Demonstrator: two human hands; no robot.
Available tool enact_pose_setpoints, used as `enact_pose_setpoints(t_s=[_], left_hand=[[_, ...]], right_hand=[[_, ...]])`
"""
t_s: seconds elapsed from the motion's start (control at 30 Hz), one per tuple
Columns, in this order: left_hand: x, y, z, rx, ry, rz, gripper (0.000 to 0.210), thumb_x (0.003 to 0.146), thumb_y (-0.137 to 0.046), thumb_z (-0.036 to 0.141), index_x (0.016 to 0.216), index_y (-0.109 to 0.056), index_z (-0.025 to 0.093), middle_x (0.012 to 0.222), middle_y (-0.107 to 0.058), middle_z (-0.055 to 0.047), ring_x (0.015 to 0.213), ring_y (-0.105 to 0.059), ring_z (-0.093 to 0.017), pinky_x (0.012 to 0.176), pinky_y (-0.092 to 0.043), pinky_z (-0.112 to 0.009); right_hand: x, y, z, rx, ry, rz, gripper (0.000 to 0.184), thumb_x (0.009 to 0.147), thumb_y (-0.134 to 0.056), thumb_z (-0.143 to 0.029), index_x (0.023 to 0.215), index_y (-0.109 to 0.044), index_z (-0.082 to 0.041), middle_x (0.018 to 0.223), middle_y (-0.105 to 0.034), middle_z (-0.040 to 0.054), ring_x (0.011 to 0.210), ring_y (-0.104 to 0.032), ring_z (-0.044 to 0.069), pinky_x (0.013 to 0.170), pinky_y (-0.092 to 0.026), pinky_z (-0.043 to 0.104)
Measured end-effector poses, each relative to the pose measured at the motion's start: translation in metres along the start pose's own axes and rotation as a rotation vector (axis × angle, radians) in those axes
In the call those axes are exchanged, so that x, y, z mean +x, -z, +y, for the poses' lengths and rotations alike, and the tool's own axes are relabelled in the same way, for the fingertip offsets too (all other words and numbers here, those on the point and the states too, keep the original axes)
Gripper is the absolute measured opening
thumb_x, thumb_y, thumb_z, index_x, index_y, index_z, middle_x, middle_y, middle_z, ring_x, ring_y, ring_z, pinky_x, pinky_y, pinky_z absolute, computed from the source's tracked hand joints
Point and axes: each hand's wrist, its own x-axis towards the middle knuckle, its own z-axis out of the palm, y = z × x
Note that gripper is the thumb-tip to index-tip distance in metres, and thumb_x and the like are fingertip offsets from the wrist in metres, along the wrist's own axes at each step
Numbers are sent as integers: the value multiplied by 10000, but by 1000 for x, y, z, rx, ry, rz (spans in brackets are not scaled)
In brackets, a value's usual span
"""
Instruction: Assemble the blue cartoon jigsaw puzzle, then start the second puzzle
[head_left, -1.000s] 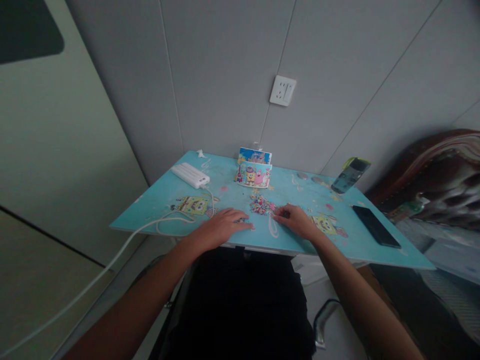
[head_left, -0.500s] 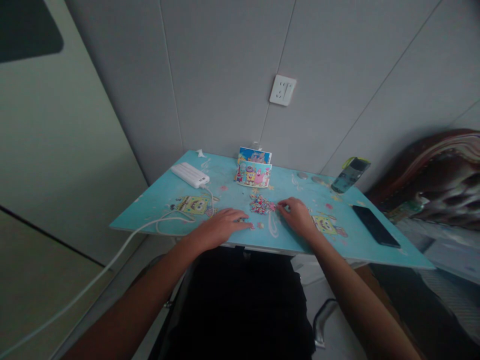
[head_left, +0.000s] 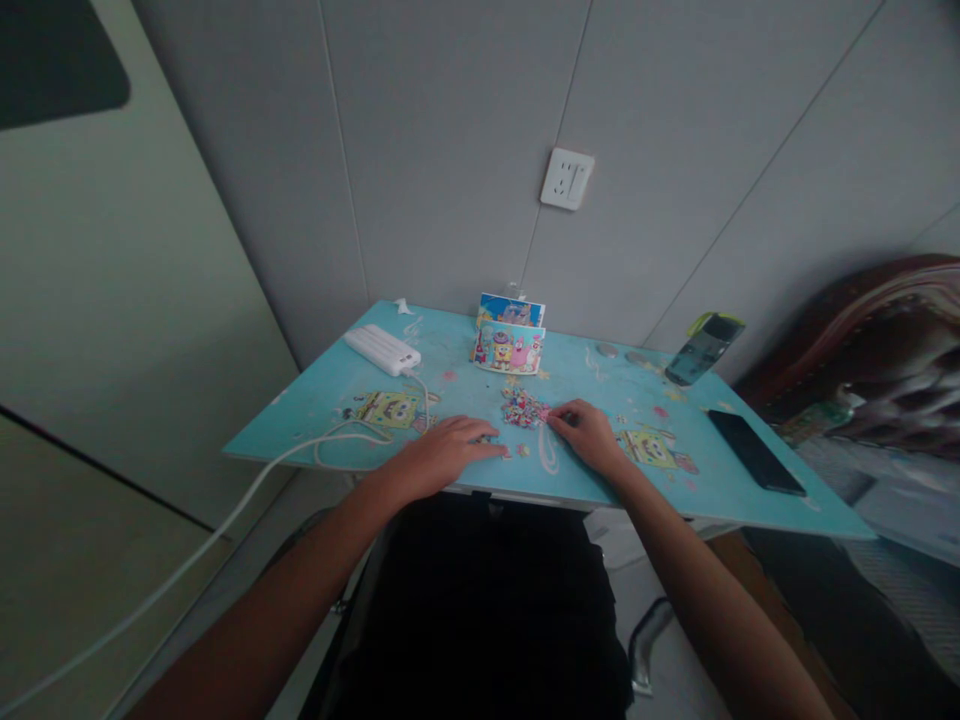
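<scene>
A pile of small colourful pieces [head_left: 523, 408], which look like tiny jigsaw pieces, lies near the middle of the blue table [head_left: 600, 480]. My right hand [head_left: 589, 435] is at the pile's right edge, thumb and forefinger drawn together by a pinkish piece; what is between the fingertips is too small to make out. To the left, my left hand [head_left: 450, 450] rests low over the tabletop with thumb and fingers apart. A few loose pieces [head_left: 523, 450] lie beside its thumb, and others are partly covered by its fingers. Behind the pile stands a folded cartoon-printed card or box [head_left: 508, 350].
A white power bank [head_left: 382, 349] with a white cable [head_left: 262, 475] sits at the left. On the right are a dark phone [head_left: 754, 452] and a bottle with a green strap [head_left: 703, 350]. Two small round discs [head_left: 607, 350] lie near the wall.
My right hand has shifted slightly left, its fingertips now against the pile's edge. My left hand stays almost where it was. The view has moved very slightly.
</scene>
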Motion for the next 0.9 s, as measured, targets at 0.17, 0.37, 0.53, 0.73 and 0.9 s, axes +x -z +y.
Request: enact_pose_setpoints(t_s=[0.17,0.37,0.53,0.73,0.9], left_hand=[[1,3,1,-3,1,1,508,982,-510,100,1394,-576,391,1453,-550,-28,1321,-496,-228,1131,-356,-405],[1,3,2,-1,-2,8,520,969,-537,88,1390,-580,390,1447,-555,-29,1321,-496,-232,1130,-359,-400],[1,1,0,-5,-5,10,506,979,-548,116,1403,-568,392,1443,-556,-31,1321,-496,-233,1133,-359,-397],[2,-2,-1,-7,3,14,453,1002,-525,150,1387,-589,379,1450,-554,-34,1328,-494,-227,1138,-349,-390],[2,-5,-4,-14,19,10,435,1002,-524,152,1365,-608,377,1435,-559,-33,1315,-502,-230,1134,-351,-397]], right_hand=[[0,4,-1,66,-69,-5,283,900,-620,-427,900,-766,-184,804,-746,57,704,-639,198,688,-471,314],[-2,12,-13,120,-98,33,339,908,-587,-452,925,-759,-160,862,-757,82,740,-644,212,710,-477,328],[-10,3,-43,196,18,-124,304,915,-605,-436,937,-778,-188,816,-753,35,686,-609,175,648,-448,287],[-9,-13,-65,265,91,-208,285,936,-584,-380,983,-797,-197,922,-784,44,759,-643,193,724,-485,304],[-7,-17,-61,276,52,-227,272,916,-605,-377,955,-806,-199,919,-790,50,786,-669,218,751,-517,335]])
